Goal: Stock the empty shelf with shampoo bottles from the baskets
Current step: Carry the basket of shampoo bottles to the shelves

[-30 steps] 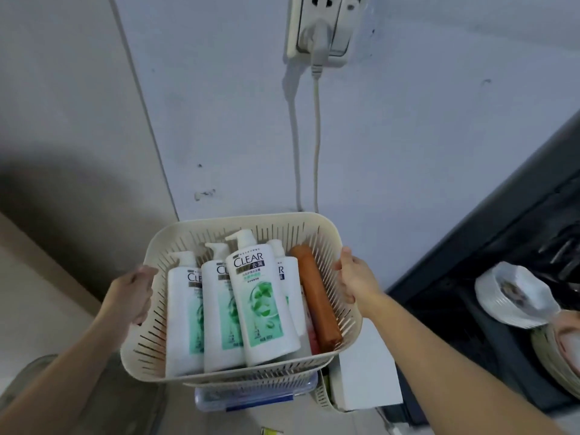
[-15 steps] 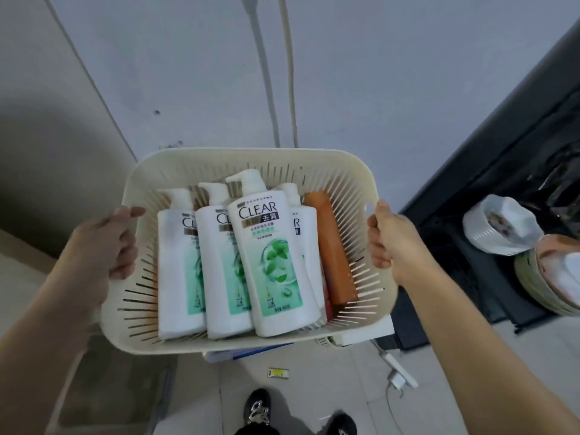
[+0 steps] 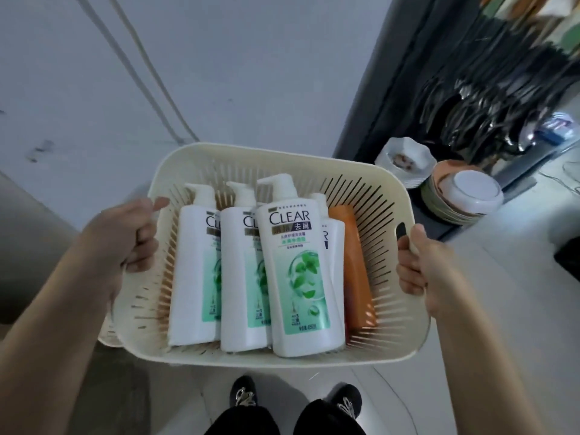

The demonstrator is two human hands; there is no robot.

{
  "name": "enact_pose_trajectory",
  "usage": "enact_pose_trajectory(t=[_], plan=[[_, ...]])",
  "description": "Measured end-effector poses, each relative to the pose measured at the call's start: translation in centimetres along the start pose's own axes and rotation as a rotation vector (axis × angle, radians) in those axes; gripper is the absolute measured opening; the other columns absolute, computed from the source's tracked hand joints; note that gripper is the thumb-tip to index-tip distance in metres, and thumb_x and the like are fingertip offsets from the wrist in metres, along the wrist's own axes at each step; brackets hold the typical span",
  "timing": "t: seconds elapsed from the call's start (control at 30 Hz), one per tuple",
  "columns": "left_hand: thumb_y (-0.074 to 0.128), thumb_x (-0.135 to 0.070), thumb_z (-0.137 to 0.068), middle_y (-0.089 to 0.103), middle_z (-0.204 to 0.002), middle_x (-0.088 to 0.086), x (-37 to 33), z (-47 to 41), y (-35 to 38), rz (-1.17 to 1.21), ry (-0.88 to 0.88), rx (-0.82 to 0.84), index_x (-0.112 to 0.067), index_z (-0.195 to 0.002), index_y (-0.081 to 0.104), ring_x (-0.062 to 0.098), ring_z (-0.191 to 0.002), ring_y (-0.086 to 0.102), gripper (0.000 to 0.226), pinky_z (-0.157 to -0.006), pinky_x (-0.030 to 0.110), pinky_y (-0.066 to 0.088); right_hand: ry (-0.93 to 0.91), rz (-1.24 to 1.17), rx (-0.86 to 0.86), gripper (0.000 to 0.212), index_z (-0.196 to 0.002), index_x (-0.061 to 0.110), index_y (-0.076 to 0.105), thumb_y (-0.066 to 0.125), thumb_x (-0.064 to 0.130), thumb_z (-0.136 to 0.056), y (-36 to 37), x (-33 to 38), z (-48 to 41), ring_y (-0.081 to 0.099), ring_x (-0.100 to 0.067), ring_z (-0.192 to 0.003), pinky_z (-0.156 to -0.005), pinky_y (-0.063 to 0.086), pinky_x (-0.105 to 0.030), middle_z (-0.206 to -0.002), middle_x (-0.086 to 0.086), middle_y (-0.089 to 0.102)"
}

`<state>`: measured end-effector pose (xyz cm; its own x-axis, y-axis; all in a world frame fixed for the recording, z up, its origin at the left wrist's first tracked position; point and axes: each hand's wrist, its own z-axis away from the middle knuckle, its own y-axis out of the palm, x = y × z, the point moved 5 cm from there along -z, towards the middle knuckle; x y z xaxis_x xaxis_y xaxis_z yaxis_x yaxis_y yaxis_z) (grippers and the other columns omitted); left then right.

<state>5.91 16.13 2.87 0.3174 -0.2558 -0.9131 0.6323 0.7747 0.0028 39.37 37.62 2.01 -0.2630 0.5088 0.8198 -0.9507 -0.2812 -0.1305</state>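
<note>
Gripping the cream slotted basket (image 3: 282, 356) from both sides, the person holds it level in front of the body, above the floor and their own shoes (image 3: 243, 395). In the head view, the left hand (image 3: 125, 237) has its fingers curled over the left rim with the thumb lying along the top. The right hand (image 3: 417, 262) is wrapped around the right rim just beside the handle slot. Neither hand is free.

The shampoo bottles lie between the two hands. Their long axes run from the near rim toward the far rim, and their pump heads point away from the person.

- **White bottles:** four white bottles with green leaf labels lie side by side and partly overlapping. The topmost bottle (image 3: 298, 277) rests over its neighbours.
- **Nearest the left hand:** the leftmost bottle (image 3: 194, 271).
- **Nearest the right hand:** an orange bottle (image 3: 357, 271) lies against the right wall.

No empty shelf can be made out. To the right there is only a dark, blurred rack (image 3: 502, 89) and stacked bowls (image 3: 464, 196). In my judgement, the basket has to be set down or supported by one hand before either hand can lift out a bottle.
</note>
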Motion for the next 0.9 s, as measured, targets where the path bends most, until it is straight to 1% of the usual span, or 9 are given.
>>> enact_pose_trajectory(t=[0.07,0.17,0.37,0.47,0.6,0.73,0.8,0.9], plan=[[0.035,-0.024,-0.104,0.03,-0.043,-0.009,0.7,0.2,3.4,-0.006,-0.007,0.051,-0.012,-0.118,0.052,0.003,-0.027,0.02,0.025,-0.035,0.011,0.018,0.028,-0.049,-0.029,0.043,-0.082,0.014,0.047,0.03,0.046,-0.106,-3.4,-1.4,-0.1,0.021,-0.007,-0.03,-0.033,0.018,-0.016,-0.041,0.008,0.028],[0.034,-0.021,-0.105,0.032,-0.041,-0.009,2.1,0.5,8.8,-0.03,-0.04,0.113,-0.012,-0.114,0.054,0.003,-0.025,0.021,0.024,-0.033,0.007,0.019,0.047,-0.117,-0.083,0.041,-0.082,0.013,0.046,0.032,0.043,-0.106,-8.9,-3.3,-0.3,0.023,-0.006,-0.028,-0.031,0.019,-0.014,-0.04,0.008,0.029],[0.037,-0.024,-0.104,0.03,-0.053,-0.004,5.5,2.2,20.8,-0.076,-0.094,0.246,-0.015,-0.113,0.058,0.004,-0.029,0.022,0.024,-0.032,0.011,0.018,0.068,-0.181,-0.191,0.041,-0.079,0.013,0.045,0.031,0.04,-0.107,-20.5,-6.3,-1.1,0.024,-0.006,-0.026,-0.031,0.02,-0.014,-0.039,0.008,0.03],[0.037,-0.025,-0.104,0.028,-0.052,-0.005,7.3,3.6,27.2,-0.097,-0.131,0.307,-0.018,-0.107,0.059,0.004,-0.031,0.021,0.024,-0.034,0.012,0.017,0.069,-0.195,-0.253,0.04,-0.078,0.013,0.045,0.032,0.039,-0.106,-26.6,-7.6,-1.7,0.024,-0.007,-0.028,-0.032,0.02,-0.015,-0.04,0.006,0.03],[0.038,-0.026,-0.104,0.025,-0.054,-0.004,9.4,5.1,35.4,-0.113,-0.168,0.37,-0.017,-0.107,0.059,0.004,-0.03,0.02,0.023,-0.033,0.012,0.016,0.085,-0.229,-0.338,0.041,-0.078,0.014,0.045,0.033,0.04,-0.106,-34.5,-9.4,-2.2,0.024,-0.007,-0.028,-0.033,0.02,-0.014,-0.041,0.006,0.03],[0.039,-0.027,-0.104,0.023,-0.055,-0.004,10.4,6.3,43.6,-0.204,-0.166,0.457,-0.017,-0.113,0.058,0.004,-0.031,0.019,0.023,-0.034,0.013,0.016,0.121,-0.297,-0.421,0.041,-0.079,0.014,0.044,0.032,0.042,-0.106,-41.4,-11.1,-2.4,0.023,-0.007,-0.028,-0.032,0.019,-0.015,-0.042,0.006,0.028],[0.039,-0.026,-0.104,0.024,-0.051,-0.006,10.3,7.0,47.7,-0.252,-0.15,0.491,-0.017,-0.113,0.058,0.004,-0.031,0.019,0.023,-0.035,0.013,0.015,0.139,-0.357,-0.462,0.041,-0.078,0.014,0.043,0.03,0.041,-0.106,-44.3,-11.8,-2.5,0.021,-0.006,-0.025,-0.03,0.018,-0.013,-0.039,0.007,0.027],[0.04,-0.025,-0.104,0.024,-0.05,-0.006,10.0,7.7,54.0,-0.314,-0.126,0.549,-0.018,-0.114,0.059,0.005,-0.032,0.019,0.023,-0.036,0.015,0.015,0.157,-0.446,-0.534,0.042,-0.077,0.014,0.042,0.029,0.04,-0.107,-48.2,-12.4,-2.8,0.02,-0.005,-0.023,-0.032,0.017,-0.009,-0.036,0.008,0.025]])
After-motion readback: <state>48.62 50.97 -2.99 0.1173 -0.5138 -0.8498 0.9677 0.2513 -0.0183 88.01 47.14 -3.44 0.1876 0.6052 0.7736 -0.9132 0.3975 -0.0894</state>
